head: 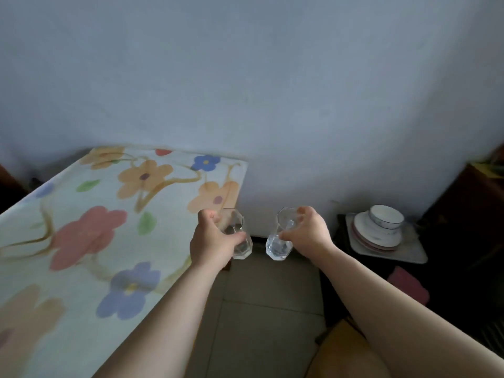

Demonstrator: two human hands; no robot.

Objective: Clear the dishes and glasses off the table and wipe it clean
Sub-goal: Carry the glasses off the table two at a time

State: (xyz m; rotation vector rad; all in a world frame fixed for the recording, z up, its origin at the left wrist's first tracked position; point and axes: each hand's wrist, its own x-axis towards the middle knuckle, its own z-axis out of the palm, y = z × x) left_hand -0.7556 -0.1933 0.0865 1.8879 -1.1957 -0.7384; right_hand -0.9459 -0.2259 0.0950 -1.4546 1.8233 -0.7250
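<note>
Left hand [211, 238] and right hand [308, 229], arms outstretched, fingers each wrapped around a clear glass

Open floor [261, 309] gap between flowered table [90, 227] and dark low stand [450, 268]; tray [414, 255] there crowded by stacked plates [377, 236] and bowl [386, 216]; tabletop bare.

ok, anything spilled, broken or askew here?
Nothing stands out. Each hand, left and right, holds a clear glass tilted; no spill shows. Dishes sit stacked on a tray.
</note>
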